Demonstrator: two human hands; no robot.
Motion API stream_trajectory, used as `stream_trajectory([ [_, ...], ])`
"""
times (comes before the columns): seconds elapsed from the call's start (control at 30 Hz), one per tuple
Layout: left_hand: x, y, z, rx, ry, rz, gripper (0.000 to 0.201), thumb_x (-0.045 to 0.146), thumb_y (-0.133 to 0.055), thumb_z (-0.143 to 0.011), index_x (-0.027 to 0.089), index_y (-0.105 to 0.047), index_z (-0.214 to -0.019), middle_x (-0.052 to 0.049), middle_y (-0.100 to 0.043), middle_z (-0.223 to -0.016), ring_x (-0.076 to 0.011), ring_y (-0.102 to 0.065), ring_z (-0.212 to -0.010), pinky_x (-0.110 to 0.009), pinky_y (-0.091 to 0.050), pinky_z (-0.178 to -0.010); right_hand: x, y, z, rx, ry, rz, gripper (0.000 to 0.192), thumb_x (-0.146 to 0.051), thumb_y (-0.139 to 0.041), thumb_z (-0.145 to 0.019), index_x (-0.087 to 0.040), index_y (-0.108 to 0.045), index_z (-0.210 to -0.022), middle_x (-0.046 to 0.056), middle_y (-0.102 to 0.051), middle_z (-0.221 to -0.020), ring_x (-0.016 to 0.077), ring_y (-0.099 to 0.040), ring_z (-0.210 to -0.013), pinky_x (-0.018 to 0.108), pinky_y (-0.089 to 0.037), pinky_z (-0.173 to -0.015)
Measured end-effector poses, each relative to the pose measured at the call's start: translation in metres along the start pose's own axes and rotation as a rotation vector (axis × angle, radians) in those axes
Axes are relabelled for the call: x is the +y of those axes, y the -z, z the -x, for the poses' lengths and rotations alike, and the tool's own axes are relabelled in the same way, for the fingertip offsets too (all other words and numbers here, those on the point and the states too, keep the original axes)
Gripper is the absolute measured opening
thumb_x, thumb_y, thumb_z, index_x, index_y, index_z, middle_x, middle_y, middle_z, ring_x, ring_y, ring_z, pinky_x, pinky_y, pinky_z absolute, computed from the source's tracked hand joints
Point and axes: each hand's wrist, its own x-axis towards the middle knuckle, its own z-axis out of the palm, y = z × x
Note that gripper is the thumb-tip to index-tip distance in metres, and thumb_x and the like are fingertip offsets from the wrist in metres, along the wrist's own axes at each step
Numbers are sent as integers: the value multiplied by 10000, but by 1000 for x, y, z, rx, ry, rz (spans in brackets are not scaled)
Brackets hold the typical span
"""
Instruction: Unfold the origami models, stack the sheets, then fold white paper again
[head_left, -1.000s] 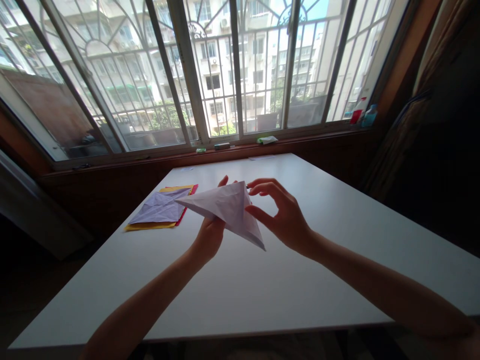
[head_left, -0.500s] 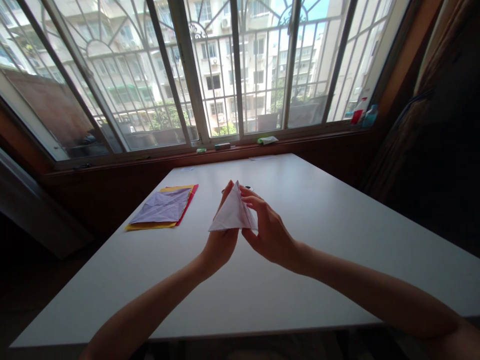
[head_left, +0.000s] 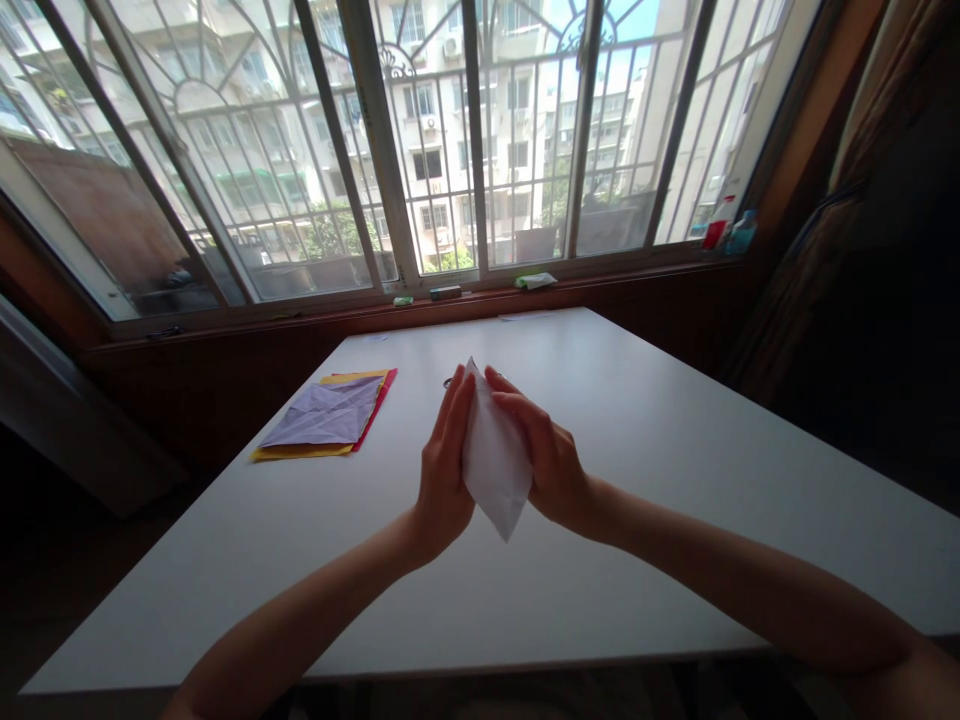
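A folded sheet of white paper (head_left: 498, 455) is held upright between both palms over the middle of the table. It has a long pointed shape, one tip up at the fingertips and the other hanging toward me. My left hand (head_left: 445, 465) presses along its left side, fingers together. My right hand (head_left: 546, 450) grips the right side, with fingers curved over the upper edge. The thumbs are hidden behind the paper or the hands. Behind the fingers, bits of a dark-rimmed object (head_left: 448, 382) show, too covered to name.
On the left of the white table (head_left: 675, 480) lies a stack of yellow and red paper (head_left: 300, 454) with a creased pale purple sheet (head_left: 322, 412) on top. Small packets (head_left: 535, 281) and two bottles (head_left: 740, 233) stand along the sill under the barred window.
The paper has gone from a wide triangle to a long pointed shape, its lower tip now nearer me. My left hand has come around its left side; both hands now press it from the sides.
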Motion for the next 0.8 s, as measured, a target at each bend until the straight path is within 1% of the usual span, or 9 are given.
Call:
stream_trajectory([
  [0.1, 1, 3, 0, 30, -193, -196, 507, 206, -480, -846, 361, -354, -1312, 24, -285, -1434, -231, -237, -1321, -386, -194, -1090, 1, 2, -1, 8, -4, 19, 503, -142, -498, -810, -290, -331, -1262, 75, -368, -1390, 220, -373, -1256, 424, -423, -969],
  [0.13, 1, 4, -1, 32, -217, -228, 503, 190, -476, -845, 358, -365, -1306, 17, -289, -1432, -231, -258, -1313, -382, -219, -1080, 2, 2, -1, 13, -5, 23, 491, -141, -493, -813, -290, -340, -1255, 75, -375, -1386, 219, -380, -1251, 419, -430, -961],
  [0.23, 6, 7, -2, 31, -207, -241, 445, 181, -453, -854, 335, -428, -1271, -5, -313, -1421, -232, -303, -1292, -375, -269, -1053, 1, 4, -1, 29, 3, 16, 461, -123, -484, -811, -287, -375, -1228, 73, -396, -1372, 216, -398, -1240, 408, -427, -956],
  [0.37, 12, 11, -8, 27, -153, -169, 406, 186, -489, -829, 316, -504, -1214, -4, -376, -1386, -232, -334, -1274, -370, -279, -1045, -3, 9, -7, 39, -24, -25, 443, -58, -478, -769, -257, -450, -1164, 76, -454, -1326, 217, -443, -1203, 379, -439, -922],
  [0.47, 13, 18, -17, 4, -37, -65, 379, 178, -531, -787, 292, -571, -1146, -5, -461, -1325, -239, -364, -1252, -361, -311, -1019, -7, 15, -17, 28, -138, -64, 444, 7, -422, -723, -240, -519, -1080, 56, -525, -1257, 202, -507, -1132, 336, -479, -827],
  [0.53, 13, 25, -23, -28, 96, 37, 365, 167, -561, -747, 270, -612, -1093, -11, -505, -1284, -253, -403, -1218, -350, -368, -962, -9, 19, -25, -19, -248, -94, 464, 26, -389, -684, -241, -556, -1026, 35, -564, -1210, 195, -549, -1067, 305, -497, -742],
  [0.6, 13, 31, -29, -72, 238, 147, 368, 155, -584, -705, 242, -633, -1060, -28, -545, -1239, -269, -463, -1154, -331, -427, -870, -8, 24, -31, -94, -344, -154, 467, 20, -378, -660, -241, -579, -992, 23, -585, -1181, 198, -570, -1023, 280, -496, -669],
  [0.7, 15, 39, -33, -144, 412, 264, 413, 125, -618, -639, 213, -642, -1042, -52, -592, -1167, -263, -545, -1024, -287, -461, -728, -5, 31, -37, -185, -446, -289, 385, -32, -415, -674, -222, -598, -954, 37, -603, -1143, 204, -590, -967, 255, -477, -591],
  [0.8, 18, 44, -34, -181, 509, 314, 459, 83, -633, -584, 200, -651, -1028, -59, -609, -1131, -241, -572, -944, -258, -457, -669, -1, 34, -42, -213, -514, -389, 281, -101, -486, -683, -197, -610, -916, 51, -631, -1074, 200, -604, -912, 258, -469, -584],
])
